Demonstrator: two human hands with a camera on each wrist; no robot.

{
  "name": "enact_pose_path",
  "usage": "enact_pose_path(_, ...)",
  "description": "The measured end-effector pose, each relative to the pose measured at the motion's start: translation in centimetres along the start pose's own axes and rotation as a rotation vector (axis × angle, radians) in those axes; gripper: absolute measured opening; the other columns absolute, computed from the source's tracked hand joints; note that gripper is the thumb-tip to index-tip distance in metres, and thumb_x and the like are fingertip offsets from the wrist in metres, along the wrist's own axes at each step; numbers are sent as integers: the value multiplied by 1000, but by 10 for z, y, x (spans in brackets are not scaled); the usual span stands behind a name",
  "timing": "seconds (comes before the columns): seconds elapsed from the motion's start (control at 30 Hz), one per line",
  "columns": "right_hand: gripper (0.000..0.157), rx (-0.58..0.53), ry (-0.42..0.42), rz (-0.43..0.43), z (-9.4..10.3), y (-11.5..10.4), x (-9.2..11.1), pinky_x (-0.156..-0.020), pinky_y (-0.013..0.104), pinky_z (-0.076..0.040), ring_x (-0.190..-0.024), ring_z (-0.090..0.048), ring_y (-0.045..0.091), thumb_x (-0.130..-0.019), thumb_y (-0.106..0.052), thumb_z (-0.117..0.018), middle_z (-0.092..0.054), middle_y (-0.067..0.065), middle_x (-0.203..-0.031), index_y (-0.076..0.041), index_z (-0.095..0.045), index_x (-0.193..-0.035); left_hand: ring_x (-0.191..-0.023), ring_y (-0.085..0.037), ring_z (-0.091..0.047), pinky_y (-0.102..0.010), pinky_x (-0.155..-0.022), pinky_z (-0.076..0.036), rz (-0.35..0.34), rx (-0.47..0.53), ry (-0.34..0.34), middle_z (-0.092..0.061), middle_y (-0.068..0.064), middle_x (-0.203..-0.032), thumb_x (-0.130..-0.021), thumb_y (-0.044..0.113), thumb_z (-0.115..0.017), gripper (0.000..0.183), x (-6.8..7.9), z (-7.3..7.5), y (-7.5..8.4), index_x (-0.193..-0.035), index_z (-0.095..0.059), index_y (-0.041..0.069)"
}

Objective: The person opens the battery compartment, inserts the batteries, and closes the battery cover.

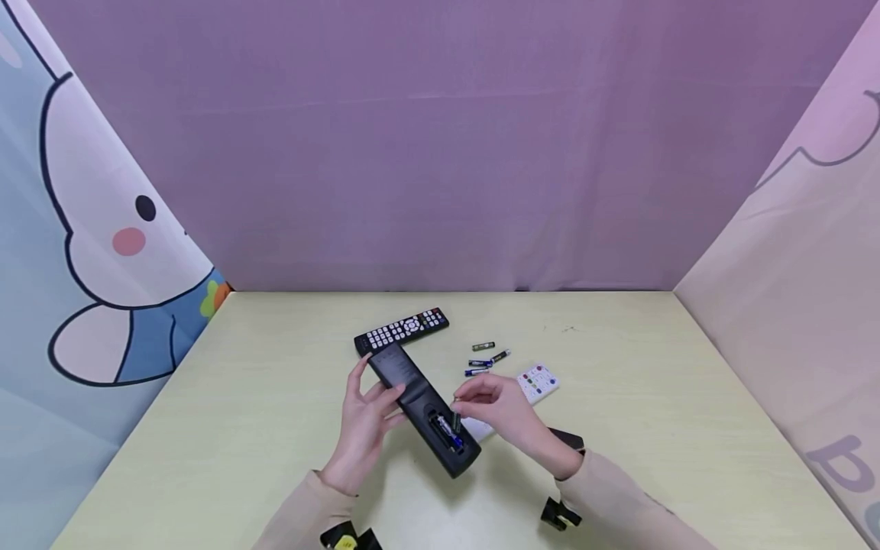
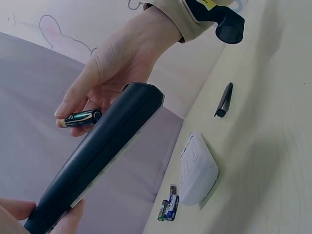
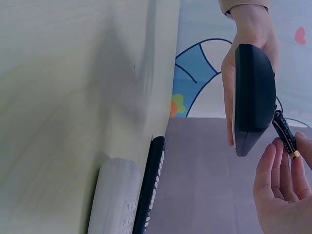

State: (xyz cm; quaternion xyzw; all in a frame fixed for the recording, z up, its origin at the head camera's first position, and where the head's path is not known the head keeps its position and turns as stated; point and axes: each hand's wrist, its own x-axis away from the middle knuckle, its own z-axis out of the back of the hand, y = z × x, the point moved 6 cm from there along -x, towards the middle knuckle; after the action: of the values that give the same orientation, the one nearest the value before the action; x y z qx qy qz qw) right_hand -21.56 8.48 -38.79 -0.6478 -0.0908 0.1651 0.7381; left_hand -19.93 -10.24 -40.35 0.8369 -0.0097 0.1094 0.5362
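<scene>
My left hand grips a black remote control above the table, tilted, its back facing up. The battery compartment in its lower back is uncovered, and a blue and silver battery lies inside. Between thumb and fingers, my right hand pinches a dark battery with a gold end. That battery points into the compartment, its tip right at the opening. In the right wrist view the dark battery slants against the edge of the remote.
Behind the held remote lies another black remote, buttons up. A white remote lies partly under my right hand. Several loose batteries are grouped beyond it. A small black cover lies near my right wrist. Cloth walls enclose the table.
</scene>
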Motion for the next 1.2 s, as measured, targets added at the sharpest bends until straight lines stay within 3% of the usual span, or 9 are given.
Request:
enact_pose_path(0.4, 21, 34, -20, 2, -13, -9, 1, -68, 22, -52, -71, -61, 10, -75, -8, -68, -65, 15, -85, 6, -63, -90, -80, -20, -64, -36, -71, -53, -4, 0, 3, -47, -27, -120, -82, -8, -52, 76, -1, 0, -1, -140, -11, 21)
enact_pose_path(0.6, 17, 118, -9, 26, -19, -30, 9, -66, 20, -50, -70, -58, 7, -75, -5, -67, -65, 14, -82, 6, -63, -87, -79, -19, -64, -34, -69, -54, 0, -4, 9, -51, -23, -117, -82, -6, -53, 75, -1, 0, -1, -139, -13, 21)
enact_pose_path(0.97, 14, 207, -19, 53, -23, -32, 10, -66, 21, -49, -72, -57, 9, -74, -5, -68, -65, 11, -82, 2, -67, -87, -79, -19, -64, -35, -69, -54, -7, 5, 14, -54, -22, -115, -82, -7, -53, 75, -1, 1, 0, -139, -13, 21)
enact_pose_path(1.2, 13, 294, 4, 177, -26, -32, 11, -66, 24, -51, -73, -59, 16, -72, -3, -70, -64, 10, -80, 2, -68, -84, -79, -19, -64, -34, -68, -54, -14, 8, 17, -55, -21, -113, -82, -7, -52, 75, -1, 1, 0, -139, -14, 21)
